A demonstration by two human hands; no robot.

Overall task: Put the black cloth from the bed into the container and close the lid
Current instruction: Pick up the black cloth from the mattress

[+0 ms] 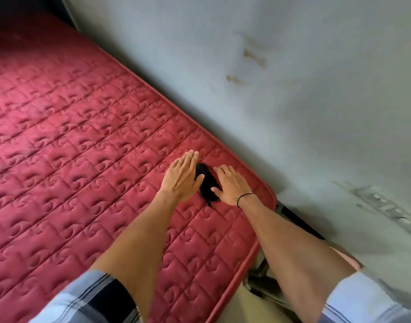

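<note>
A small bunched black cloth (206, 183) lies on the red quilted mattress (83, 148) near its right corner. My left hand (182, 176) rests flat on the cloth's left side, fingers straight and together, thumb touching the fabric. My right hand (231, 185) lies on the cloth's right side with fingers spread and its thumb against the fabric. The cloth sits pressed between both hands; neither hand has closed around it. No container shows in this view.
A pale grey wall (293, 89) runs along the mattress's right edge, with a metal fitting (386, 206) low on it. The bed's metal frame (265, 271) shows below the mattress corner. Striped sleeves sit at the bottom edge.
</note>
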